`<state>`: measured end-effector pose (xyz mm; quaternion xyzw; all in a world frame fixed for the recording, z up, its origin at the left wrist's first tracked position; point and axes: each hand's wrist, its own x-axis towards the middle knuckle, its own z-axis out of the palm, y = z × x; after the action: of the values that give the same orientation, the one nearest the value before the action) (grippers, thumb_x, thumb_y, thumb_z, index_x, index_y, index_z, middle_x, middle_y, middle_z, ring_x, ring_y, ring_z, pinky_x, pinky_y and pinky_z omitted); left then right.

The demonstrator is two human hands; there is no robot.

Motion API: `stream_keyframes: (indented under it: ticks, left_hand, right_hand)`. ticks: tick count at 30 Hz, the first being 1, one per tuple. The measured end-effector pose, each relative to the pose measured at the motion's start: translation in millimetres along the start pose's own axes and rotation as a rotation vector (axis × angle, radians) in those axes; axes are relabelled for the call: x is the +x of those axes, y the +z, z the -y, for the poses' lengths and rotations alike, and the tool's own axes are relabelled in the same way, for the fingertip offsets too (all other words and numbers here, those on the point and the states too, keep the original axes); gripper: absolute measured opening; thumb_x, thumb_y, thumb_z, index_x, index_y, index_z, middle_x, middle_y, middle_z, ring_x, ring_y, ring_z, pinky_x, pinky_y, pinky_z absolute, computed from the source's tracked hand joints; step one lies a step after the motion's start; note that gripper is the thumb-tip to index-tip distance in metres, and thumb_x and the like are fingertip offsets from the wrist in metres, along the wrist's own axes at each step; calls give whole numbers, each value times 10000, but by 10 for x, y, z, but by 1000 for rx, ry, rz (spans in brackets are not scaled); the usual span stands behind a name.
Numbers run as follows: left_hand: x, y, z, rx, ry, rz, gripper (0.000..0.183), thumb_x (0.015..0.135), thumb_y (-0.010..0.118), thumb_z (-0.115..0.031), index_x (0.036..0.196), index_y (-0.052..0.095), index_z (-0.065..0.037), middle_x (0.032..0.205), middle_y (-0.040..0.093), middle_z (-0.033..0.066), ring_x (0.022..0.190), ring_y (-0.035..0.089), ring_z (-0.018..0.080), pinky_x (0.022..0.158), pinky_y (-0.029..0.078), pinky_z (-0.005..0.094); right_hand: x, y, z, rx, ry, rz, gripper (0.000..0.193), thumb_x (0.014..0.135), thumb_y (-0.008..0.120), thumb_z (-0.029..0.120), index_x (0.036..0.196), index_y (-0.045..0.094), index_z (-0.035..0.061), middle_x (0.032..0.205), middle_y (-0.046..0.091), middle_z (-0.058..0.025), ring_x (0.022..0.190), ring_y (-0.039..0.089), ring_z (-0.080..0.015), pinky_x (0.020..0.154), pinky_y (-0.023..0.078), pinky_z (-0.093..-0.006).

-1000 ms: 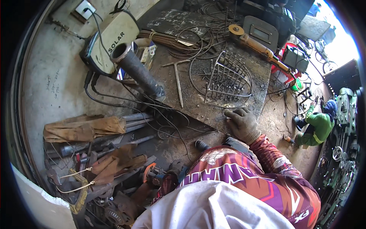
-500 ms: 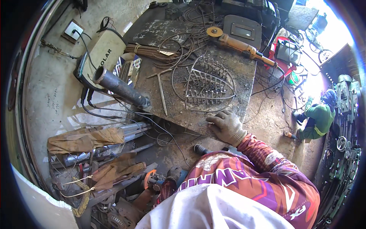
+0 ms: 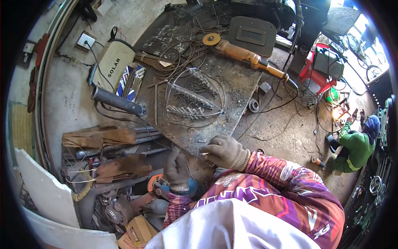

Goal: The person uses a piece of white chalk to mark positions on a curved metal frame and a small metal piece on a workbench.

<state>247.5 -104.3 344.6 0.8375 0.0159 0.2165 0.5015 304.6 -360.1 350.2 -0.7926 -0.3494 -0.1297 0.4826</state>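
Observation:
Both of my hands wear grey work gloves. My right hand (image 3: pixel 226 152) is at the near corner of the metal worktable (image 3: pixel 232 108), its fingers curled. Something small and pale shows at the fingertips, too small to name. Just left of it, off the table's edge, my left hand (image 3: pixel 177 169) is raised with its fingers upward; their grip is unclear. Beyond my hands, a round metal rod frame (image 3: pixel 224 111) lies on the table, with rows of short bars standing across it. A T-shaped metal rod (image 3: pixel 156 103) lies to its left.
An orange angle grinder (image 3: pixel 240 56) and a dark welding mask (image 3: pixel 251 36) lie at the table's far side. A steel pipe (image 3: pixel 118 101) juts out at the left edge. Below left are aprons and bars. A person in green (image 3: pixel 352 145) crouches at right beside bright sparks.
My left hand has risen from beside the low blue-and-orange tool to the table corner. My right hand has drawn nearer and left. The whole view has shifted, showing more floor on the right.

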Motion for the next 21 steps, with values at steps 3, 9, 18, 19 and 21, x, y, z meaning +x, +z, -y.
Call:
stream_keyframes:
  ticks: [3,9,18,19,21]
  left_hand:
    - [-64,300,-324,332,189,309,287,1052,686,-211,1251,744,-13,936,764,162,805,733,343,743,580,433]
    - [-182,550,-504,570,145,325,351,988,721,-309,1208,748,-38,1075,756,210,1029,726,412,909,572,510]
    - [775,349,-1069,315,-280,789,313,1006,752,-265,1199,790,-22,1118,789,185,1036,754,323,910,588,425]
    - [929,338,-1194,226,-417,831,290,1016,763,-244,1177,801,-5,1132,795,158,1037,755,267,908,588,387]
    - [1231,292,-1272,216,-353,801,337,1015,787,-277,1200,793,4,1089,800,106,1018,737,208,892,581,354]
  right_hand:
    - [-192,-319,-124,12,88,8,352,870,795,243,1211,755,167,956,720,-93,887,705,-341,781,568,-477]
    - [-285,-678,-394,63,81,5,339,878,800,216,1209,758,159,945,714,-96,878,701,-350,782,565,-477]
    - [46,-1327,-965,-126,154,-66,316,888,811,205,1189,765,118,899,707,-109,851,696,-349,752,547,-472]
    - [71,-1361,-1053,-122,166,-64,316,888,811,205,1189,765,118,899,707,-109,851,696,-349,752,547,-472]
    - [157,-1433,-1198,-144,131,-112,312,893,803,201,1191,761,118,899,706,-114,842,699,-356,751,549,-473]
